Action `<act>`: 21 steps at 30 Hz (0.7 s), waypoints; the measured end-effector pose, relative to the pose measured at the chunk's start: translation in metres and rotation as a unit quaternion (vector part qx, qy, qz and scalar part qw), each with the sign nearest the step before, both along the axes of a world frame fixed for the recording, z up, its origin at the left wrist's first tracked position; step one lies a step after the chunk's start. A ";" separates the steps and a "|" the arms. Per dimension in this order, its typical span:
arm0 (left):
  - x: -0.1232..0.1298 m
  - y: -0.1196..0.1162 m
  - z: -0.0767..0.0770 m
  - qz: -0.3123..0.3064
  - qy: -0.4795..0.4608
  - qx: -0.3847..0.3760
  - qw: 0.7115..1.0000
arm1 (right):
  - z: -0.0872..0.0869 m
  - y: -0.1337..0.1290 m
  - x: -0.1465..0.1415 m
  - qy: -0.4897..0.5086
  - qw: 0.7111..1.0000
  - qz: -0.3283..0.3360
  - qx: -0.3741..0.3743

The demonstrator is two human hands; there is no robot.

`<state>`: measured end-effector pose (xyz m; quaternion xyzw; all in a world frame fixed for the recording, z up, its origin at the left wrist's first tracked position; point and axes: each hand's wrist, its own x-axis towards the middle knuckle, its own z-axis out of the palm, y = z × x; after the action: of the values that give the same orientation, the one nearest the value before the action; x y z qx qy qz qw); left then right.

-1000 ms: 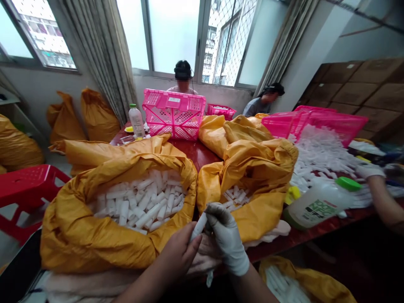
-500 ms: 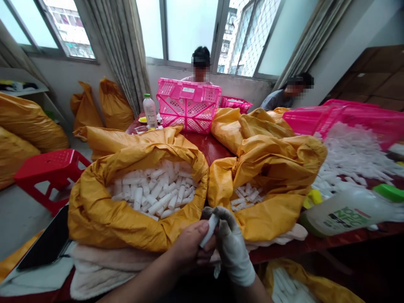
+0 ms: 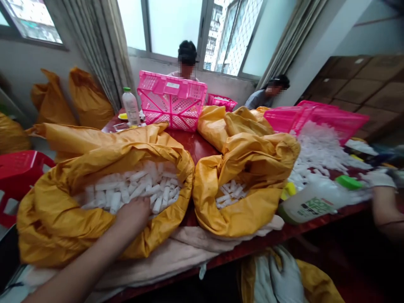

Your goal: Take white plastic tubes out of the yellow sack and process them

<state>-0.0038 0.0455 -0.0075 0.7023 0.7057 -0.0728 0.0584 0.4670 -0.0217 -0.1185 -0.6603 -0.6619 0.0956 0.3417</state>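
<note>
My left hand [image 3: 134,214], bare, reaches over the near rim of a large yellow sack [image 3: 47,227]. Its fingertips dip among short white tubes [image 3: 135,185] and are hidden from view. Low at the front, my right hand [image 3: 287,277] wears a white glove and is at the mouth of another yellow sack [image 3: 318,277] below the table edge. Motion blur and the glove hide what its fingers do. Between and beyond my hands, a smaller opened yellow sack [image 3: 246,219] holds several more short white tubes [image 3: 232,193].
A bottle with a green cap [image 3: 311,204] lies on the red table [image 3: 197,145], near a heap of white pieces [image 3: 325,147]. Pink baskets [image 3: 172,101] stand farther back. Two people sit opposite; another person's gloved hand [image 3: 381,179] is at right. A red stool [image 3: 25,168] is at left.
My hands were together around a white tube; now they are apart. The left has moved into the large sack, the right down to the lower sack. The view has turned right.
</note>
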 end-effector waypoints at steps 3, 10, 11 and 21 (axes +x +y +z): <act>-0.003 0.001 -0.012 -0.023 -0.002 0.039 0.999 | 0.051 0.031 -0.044 0.037 0.994 -0.052 0.089; 0.010 -0.013 -0.003 -0.034 -0.250 0.178 0.951 | 0.109 0.158 -0.145 -0.054 0.978 0.193 -0.059; 0.015 -0.018 0.000 -0.037 -0.285 0.181 0.940 | 0.106 0.163 -0.148 -0.053 0.976 0.199 -0.070; 0.056 -0.048 0.010 -0.147 -0.407 0.080 0.898 | 0.141 0.078 -0.171 0.417 0.852 0.247 -0.199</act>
<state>0.0527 -0.0020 0.0027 0.7688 0.5120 0.2690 0.2727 0.2959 0.0560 0.0228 -0.4269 -0.5657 0.5729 0.4117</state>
